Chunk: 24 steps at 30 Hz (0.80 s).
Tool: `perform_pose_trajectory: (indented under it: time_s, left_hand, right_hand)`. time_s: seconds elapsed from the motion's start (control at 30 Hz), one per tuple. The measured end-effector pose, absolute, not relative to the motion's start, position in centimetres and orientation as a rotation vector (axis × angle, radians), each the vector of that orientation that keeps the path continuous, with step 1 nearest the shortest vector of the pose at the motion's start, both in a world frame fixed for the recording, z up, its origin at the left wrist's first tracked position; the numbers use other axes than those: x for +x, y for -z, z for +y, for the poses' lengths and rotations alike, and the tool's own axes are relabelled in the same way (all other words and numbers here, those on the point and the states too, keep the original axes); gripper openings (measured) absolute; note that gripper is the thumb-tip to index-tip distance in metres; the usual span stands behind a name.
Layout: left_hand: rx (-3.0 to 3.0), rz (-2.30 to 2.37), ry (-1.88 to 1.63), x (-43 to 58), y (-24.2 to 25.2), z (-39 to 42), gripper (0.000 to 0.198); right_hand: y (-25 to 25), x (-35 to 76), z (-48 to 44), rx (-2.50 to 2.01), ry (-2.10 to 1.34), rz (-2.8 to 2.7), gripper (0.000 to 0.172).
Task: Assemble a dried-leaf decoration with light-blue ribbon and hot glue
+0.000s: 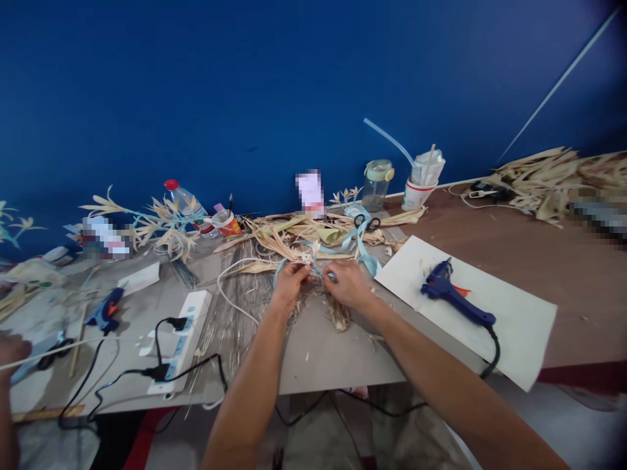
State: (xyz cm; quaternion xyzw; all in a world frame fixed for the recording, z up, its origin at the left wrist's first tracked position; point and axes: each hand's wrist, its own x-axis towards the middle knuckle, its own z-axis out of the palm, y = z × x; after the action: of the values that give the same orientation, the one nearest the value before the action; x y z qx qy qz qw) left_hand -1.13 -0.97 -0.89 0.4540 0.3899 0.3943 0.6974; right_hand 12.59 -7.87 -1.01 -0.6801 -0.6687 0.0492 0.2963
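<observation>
My left hand [291,284] is closed in a pinch on the stem of a small dried-husk flower [316,249], whose pale petals point up. Just right of it, my right hand [349,282] pinches a light-blue strip [333,277] by the flower's stem. The exact grip is partly hidden by the fingers. A longer blue ribbon [371,262] lies behind my right hand, near black-handled scissors [367,222]. Dried husks [279,232] spread behind both hands, and a brown husk bundle [339,316] lies under my right hand.
At right, a blue glue gun [455,294] rests on a white board [519,320]. A power strip [183,343] with black cords and a second glue gun [105,310] are at left. A jar [377,186] and cup [418,194] stand behind. Another person's hand [14,349] shows far left.
</observation>
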Motion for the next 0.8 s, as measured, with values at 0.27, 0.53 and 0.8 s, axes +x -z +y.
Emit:
perform_pose_trajectory:
  time_s: [0.27,0.53,0.8]
  left_hand:
    - [1.147,0.795,-0.833,-1.5,0.8,-0.7,0.027]
    - [1.068,0.754,-0.660,-2.0,0.8,-0.6,0.035]
    - [1.108,0.727,-0.670,-2.2,0.9,-0.3,0.029]
  right_hand:
    - [1.1,12.6,-7.9,-1.796,-0.109,-1.807,0.012]
    - [1.0,12.6,-8.0,-1.763,-0.128,-1.792,0.012]
    - [0.7,12.5,-8.2,-1.766,-0.136,-1.809,0.013]
